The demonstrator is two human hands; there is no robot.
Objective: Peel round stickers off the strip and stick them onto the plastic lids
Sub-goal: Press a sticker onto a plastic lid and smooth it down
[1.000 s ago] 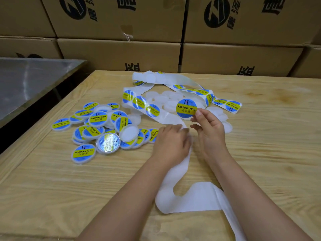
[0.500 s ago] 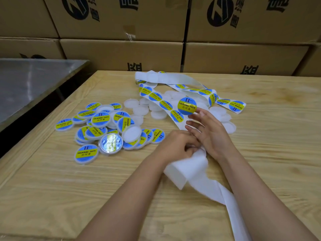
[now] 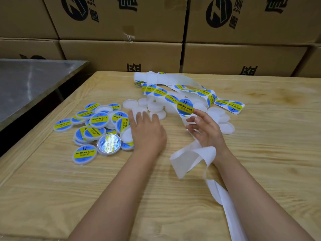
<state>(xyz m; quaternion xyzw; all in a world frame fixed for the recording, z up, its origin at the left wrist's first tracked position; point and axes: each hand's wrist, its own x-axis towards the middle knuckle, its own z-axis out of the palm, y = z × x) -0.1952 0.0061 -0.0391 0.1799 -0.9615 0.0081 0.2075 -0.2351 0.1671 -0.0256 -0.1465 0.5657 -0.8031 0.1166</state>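
Blue-and-yellow sticker is clinging to the index fingertip of my right hand, fingers loosely spread, right of centre. My left hand is now leaving the strip, fingers wide and holding nothing, heading for blank lids upper-centre on the bench; I'm judging peeling done, sticking next.

Only two hands and two forearms of the person are shown. The left forearm and the right forearm are left bare for as far as they can be seen, and both wrists are bare as well. Short, plain nails can be made out on the fingers of the left hand, while the nails of the right hand are too blurred to be told.
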